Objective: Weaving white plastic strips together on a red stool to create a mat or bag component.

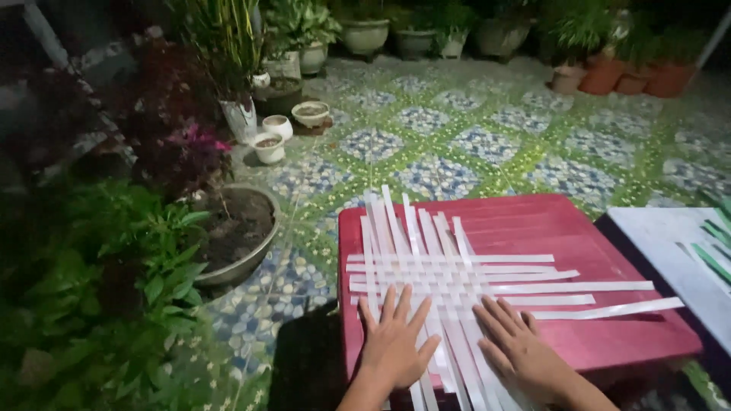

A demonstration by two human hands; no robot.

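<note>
At nine o'clock a dense bank of green plants (pixel 99 304) crowds the left edge, with a wide soil-filled basin (pixel 236 228) just beside it. Between the basin and the red bench (pixel 624 335) runs a narrow strip of patterned tile floor (pixel 472 129); toward twelve o'clock that floor opens wide, bounded far off by a row of potted plants (pixel 365 30).

The left hand (pixel 394 342) lies flat at six o'clock, fingers spread apart, palm down, gripping nothing, pressing on the woven white strips (pixel 449 281) near the bench's near edge. The weave sits on the left half of the bench: its upright strips overshoot the far edge toward eleven o'clock and hang over the near edge between the hands, while its cross strips run out toward three o'clock and stop short of the right edge.

The right hand (pixel 518 346) rests just beside the left, also flat and open, fingers splayed on the strips. Bare red bench lies at its right. At three o'clock a pale board (pixel 662 243) with green strips (pixel 714 243) abuts the bench corner.
</note>
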